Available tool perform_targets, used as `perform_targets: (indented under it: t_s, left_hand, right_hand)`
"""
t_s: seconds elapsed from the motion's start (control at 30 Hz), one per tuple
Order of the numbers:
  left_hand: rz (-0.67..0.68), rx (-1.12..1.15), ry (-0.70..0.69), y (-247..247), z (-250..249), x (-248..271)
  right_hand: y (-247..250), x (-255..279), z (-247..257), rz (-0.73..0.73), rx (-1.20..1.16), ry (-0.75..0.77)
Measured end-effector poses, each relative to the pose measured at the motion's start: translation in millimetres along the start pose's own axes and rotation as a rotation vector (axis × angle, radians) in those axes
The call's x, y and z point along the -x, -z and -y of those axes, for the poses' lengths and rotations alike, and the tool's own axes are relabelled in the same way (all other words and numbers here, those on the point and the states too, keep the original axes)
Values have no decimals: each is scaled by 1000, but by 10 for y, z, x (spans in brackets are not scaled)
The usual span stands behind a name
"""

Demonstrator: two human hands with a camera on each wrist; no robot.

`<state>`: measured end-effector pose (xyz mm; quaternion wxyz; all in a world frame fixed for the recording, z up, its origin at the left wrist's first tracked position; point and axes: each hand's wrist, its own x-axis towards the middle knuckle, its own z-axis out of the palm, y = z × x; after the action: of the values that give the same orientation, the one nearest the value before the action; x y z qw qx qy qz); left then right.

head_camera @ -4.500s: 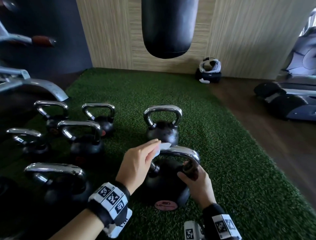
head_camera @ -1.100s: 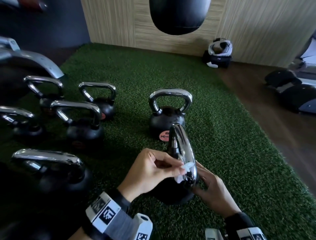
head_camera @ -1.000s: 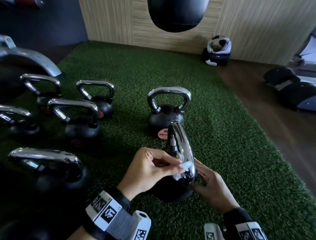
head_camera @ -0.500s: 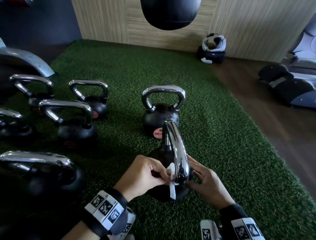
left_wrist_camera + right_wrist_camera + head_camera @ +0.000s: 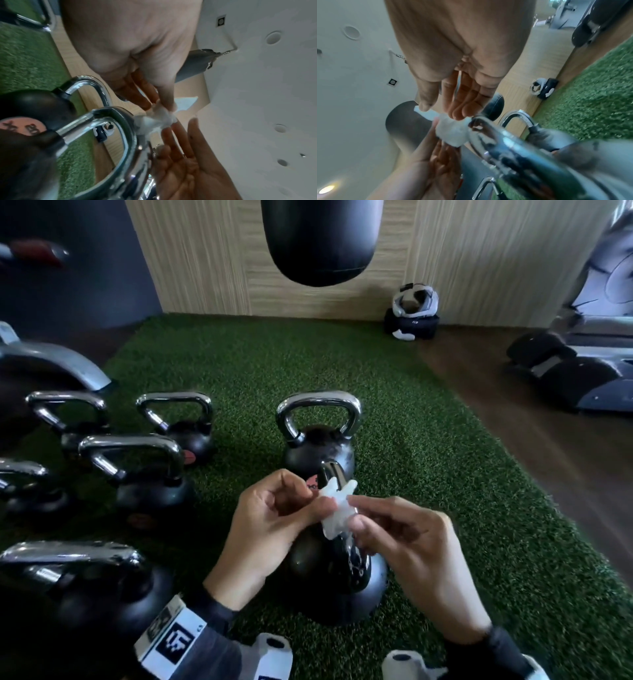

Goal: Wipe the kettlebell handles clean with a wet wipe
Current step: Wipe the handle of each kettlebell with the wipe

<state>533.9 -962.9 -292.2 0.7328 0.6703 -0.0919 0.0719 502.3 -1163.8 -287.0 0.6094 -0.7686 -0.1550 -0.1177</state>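
A: Status, quick. Where's the wipe?

B: Wet wipe (image 5: 337,510) is bunched up just above the handle (image 5: 354,556) of the nearest kettlebell (image 5: 329,583), pinched from both sides. Left hand (image 5: 270,529) has it betw. thumb & fingertips, other fingers curled in. Right hand (image 5: 407,546) pinches the other end w/ thumb & forefinger; rest of its fingers fairly straight.

A: Touching the chrome?

B: Left wrist cam shows the wad (image 5: 154,120) right at the top of the handle, prob. in contact. Neither hand is on the bell itself.

A: So the bell's free-standing?

B: Yes, upright on the turf (image 5: 445,491), nobody steadying it.

A: Risks?

B: Wipe's balled tight, so little wet surface meets the metal; a pass like that could leave streaks. Looks like they're refolding it, imo. A two-finger pinch is weak: it could slip & drop onto the turf, picking up fibres. A hard push w/out a bracing hand might rock the bell.

A: Behind it?

B: 2nd kettlebell (image 5: 318,440) just beyond the near one, handle untouched now. Left of the near one, a cluster of more bells (image 5: 147,474). Punch bag (image 5: 322,241) hangs well past it.
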Motion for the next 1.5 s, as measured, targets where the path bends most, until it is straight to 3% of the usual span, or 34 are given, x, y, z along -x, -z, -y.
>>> perform_targets:
  t_s: [0.1,0.2,0.33,0.4,0.5,0.6,0.67,0.77,0.87,1.13,1.27,1.4,1.5]
  left_hand:
    - [25,3,-8,-134,-119,8]
    - [151,79,97,-135,-228,17]
    - [243,116,120,-76,-283,10]
    - [184,-68,84,-12,-142,4]
    - [125,-540,84,191,270,49]
    - [384,-907,156,217,695,199]
    - [439,-1024,133,80,969,298]
    - [286,-1121,-22,-161,1223,352]
    - [148,-1130,-99,-231,1286,303]
    - [113,-1071,-204,-179,1392,268]
    - [219,-959,-251,-43,1362,158]
    - [448,-596,-229,177,1124,-66]
    - [531,-577,-274,226,986,-168]
  right_hand:
    - [-106,5,12,-48,-57,-6]
    - [-124,-16,-60,-170,-180,-57]
    - [-89,-71,-153,-152,-296,-155]
    - [-40,-100,-202,-175,-323,-178]
    - [94,-138,-301,-267,-361,-185]
    - [245,-155,-444,-353,-351,-201]
    - [303,-162,-545,-379,-329,-225]
    - [318,-185,-687,-403,-272,-244]
    - [290,-194,-821,-397,-252,-262]
    - [206,-291,-959,-325,-201,-361]
    - [118,-273,-1058,-305,-114,-365]
    - [21,-271,-1113,-299,-70,-355]
    - [-77,-312,-1162,-287,32,-342]
